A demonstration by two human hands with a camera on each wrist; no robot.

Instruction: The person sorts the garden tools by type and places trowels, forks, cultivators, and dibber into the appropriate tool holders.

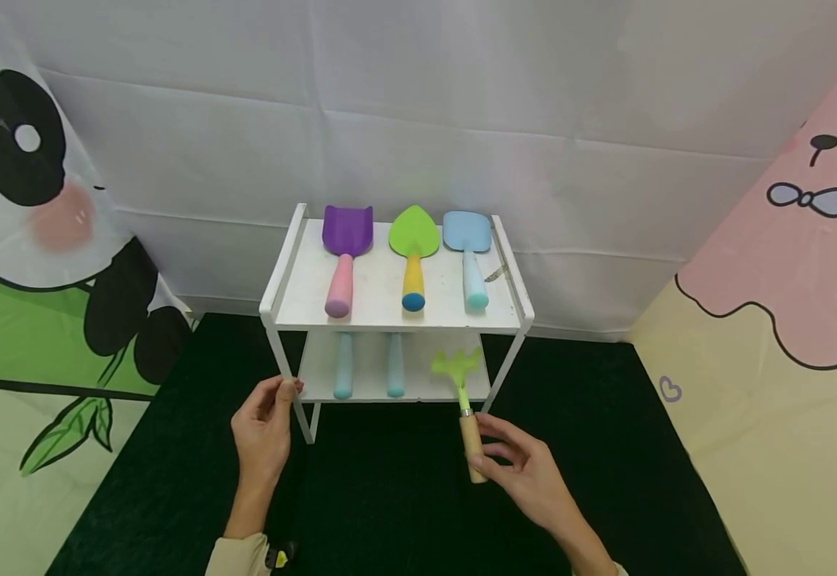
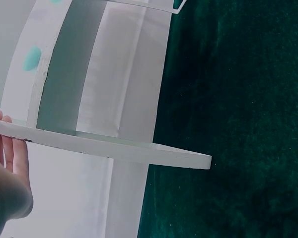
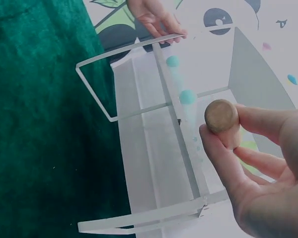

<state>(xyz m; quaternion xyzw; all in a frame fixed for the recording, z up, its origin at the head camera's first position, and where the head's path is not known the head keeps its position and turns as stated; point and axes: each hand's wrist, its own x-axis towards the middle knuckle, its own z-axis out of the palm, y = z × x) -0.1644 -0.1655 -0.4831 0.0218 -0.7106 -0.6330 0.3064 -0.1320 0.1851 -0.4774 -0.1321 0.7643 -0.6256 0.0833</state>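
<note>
Two hands, right (image 1: 526,472) pinching green rake (image 1: 462,400), left (image 1: 263,428) gripping rack leg (image 1: 285,364).

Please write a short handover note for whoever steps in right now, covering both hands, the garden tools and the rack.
Left hand: grips the front left leg of the white two-tier metal rack, steadying it.
Right hand: pinches the wooden handle of the small green plastic rake, its tines at the front right of the lower shelf.
Done: purple scoop with pink handle, green pointed trowel with yellow handle and light blue spade lie side by side on the top shelf; two teal-handled tools lie on the lower shelf, heads hidden.
Left: the rake is not yet released.
</note>
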